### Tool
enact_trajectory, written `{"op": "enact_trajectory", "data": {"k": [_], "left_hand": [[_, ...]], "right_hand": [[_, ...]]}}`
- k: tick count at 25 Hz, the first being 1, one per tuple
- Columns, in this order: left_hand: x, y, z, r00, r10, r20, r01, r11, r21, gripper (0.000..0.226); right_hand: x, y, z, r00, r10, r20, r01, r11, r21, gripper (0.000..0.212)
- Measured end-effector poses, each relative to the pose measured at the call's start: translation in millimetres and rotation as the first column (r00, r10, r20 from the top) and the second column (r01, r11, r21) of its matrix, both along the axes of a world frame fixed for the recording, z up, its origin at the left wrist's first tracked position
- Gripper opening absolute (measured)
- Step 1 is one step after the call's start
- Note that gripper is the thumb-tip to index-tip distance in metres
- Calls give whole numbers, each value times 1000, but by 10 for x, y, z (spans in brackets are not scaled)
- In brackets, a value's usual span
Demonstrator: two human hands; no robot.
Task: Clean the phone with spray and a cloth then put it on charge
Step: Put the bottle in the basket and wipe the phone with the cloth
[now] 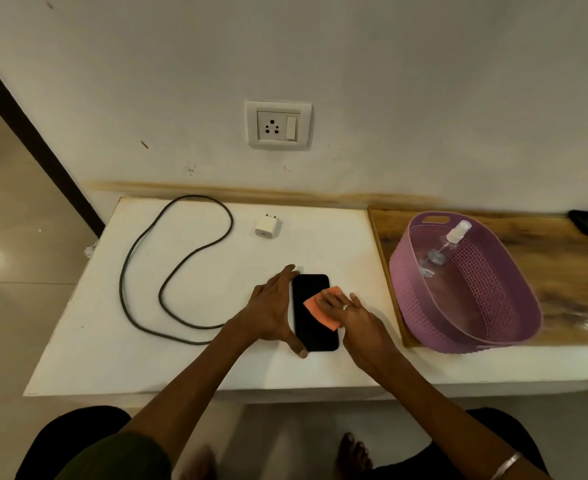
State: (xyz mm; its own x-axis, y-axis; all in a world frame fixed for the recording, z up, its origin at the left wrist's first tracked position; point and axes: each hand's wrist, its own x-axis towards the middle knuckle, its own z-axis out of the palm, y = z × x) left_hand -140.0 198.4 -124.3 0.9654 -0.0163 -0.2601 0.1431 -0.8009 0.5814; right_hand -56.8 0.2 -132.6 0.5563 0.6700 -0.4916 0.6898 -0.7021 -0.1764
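**Head view: phone wiped on white table**

Head view, looking down on a white table (pixel 112 341). Black phone (pixel 311 311) flat, screen up, near the front edge. Left hand (pixel 273 311) braced along the phone's 9 o'clock side, fingers and thumb clasping its edge. Right hand (pixel 351 315) with straight fingers pressing an orange cloth (pixel 322 308) onto the screen. Dark cable (pixel 168 271) looped at 9 o'clock of the phone; white charger plug (pixel 267 226) at 11 o'clock; wall socket (pixel 278 125) at 12. Spray bottle (pixel 445 249) lying inside a purple basket (pixel 420 306) at 2 o'clock.
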Motion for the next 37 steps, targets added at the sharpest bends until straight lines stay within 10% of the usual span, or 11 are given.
{"op": "enact_trajectory", "data": {"k": [4,10,19,23,26,32,37], "left_hand": [[-17,-9,-4,1000,-6,0,6,1000,5,156],[-21,13,-5,1000,9,1,-9,1000,-21,159],[-27,17,-20,1000,8,11,-8,1000,13,157],[-31,17,-9,1000,4,4,-4,1000,16,160],[-39,22,11,1000,2,3,-2,1000,21,157],[-61,18,37,1000,-12,7,12,999,40,155],[-69,36,36,1000,-17,15,16,999,52,158]], "right_hand": [[-235,65,-68,970,-239,-47,244,952,184,75],[-469,40,-91,996,84,-16,-75,954,291,69],[-547,-45,-48,960,-275,-41,272,896,352,69],[-813,-50,-18,994,-50,-100,97,828,553,92],[-571,-81,-35,994,81,74,-103,926,364,82],[-576,-323,-22,935,-349,60,294,859,418,73],[-804,-47,25,990,-74,117,7,870,493,76]]}}
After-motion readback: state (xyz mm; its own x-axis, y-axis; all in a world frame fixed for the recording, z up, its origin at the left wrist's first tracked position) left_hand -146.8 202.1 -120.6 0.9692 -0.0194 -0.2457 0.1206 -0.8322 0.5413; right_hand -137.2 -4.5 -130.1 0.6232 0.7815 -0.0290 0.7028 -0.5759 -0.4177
